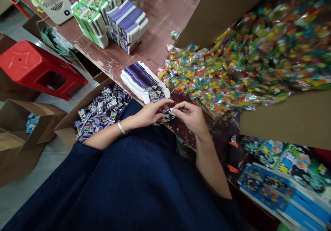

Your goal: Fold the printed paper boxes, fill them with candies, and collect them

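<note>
A small purple box point(167, 116) is grasped in the grip of the left hand point(151, 113) and right hand point(191, 116), just beside the fanned flat cartons point(141, 77), seemingly yet to be folded. Left of the cartons, many piled boxes point(103, 110) appear finished; right of them, heaped candies point(227, 65) seem left to pack.

Dark, multicoloured print is noted on small carton point(168, 116), frame centre; plain red on stool point(23, 63), left; mixed yellow, green, red, blue on bagged sweets point(232, 65), right.
</note>
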### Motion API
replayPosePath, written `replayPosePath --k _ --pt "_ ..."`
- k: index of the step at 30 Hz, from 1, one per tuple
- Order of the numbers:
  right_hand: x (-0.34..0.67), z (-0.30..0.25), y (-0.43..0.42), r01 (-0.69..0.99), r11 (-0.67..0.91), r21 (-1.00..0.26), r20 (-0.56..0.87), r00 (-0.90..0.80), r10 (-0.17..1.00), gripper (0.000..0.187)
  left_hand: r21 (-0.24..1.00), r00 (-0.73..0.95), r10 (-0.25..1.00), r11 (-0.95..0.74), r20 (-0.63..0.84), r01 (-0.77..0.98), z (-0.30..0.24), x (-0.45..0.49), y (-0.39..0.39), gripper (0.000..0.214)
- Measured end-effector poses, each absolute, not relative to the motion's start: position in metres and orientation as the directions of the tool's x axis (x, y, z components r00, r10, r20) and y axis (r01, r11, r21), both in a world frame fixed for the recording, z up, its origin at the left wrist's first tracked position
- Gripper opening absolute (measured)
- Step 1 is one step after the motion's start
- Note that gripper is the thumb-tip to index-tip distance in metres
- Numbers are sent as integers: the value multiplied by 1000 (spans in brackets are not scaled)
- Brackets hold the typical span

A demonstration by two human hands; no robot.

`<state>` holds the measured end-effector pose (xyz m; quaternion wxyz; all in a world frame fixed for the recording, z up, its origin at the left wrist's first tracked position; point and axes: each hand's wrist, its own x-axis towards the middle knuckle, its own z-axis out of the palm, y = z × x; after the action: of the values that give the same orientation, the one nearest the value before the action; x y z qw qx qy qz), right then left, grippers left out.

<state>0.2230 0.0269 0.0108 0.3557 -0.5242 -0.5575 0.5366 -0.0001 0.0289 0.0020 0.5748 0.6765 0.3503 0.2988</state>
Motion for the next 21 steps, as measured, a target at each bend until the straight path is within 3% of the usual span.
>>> replayPosePath --k 3,7,14,18,21 --pt "223 17 26 281 -95 -955 -161 -221 962 24 993 579 814 -26 -43 111 1 0 29 56" --pt "221 18 23 408 23 -913 -42 -149 988 20 997 558 827 59 -76 49 -1 1 30 52" --pt "208 0 2 268 26 -963 10 -63 998 17 985 459 880 166 -124 -51 -5 7 27 27" --pt "211 -9 2 274 46 -961 39 -30 999 14 962 418 891 245 -175 -120 -9 15 26 27" --pt "234 -8 29 348 25 -937 56 81 995 28 942 435 863 324 -257 -88 -11 18 29 34"
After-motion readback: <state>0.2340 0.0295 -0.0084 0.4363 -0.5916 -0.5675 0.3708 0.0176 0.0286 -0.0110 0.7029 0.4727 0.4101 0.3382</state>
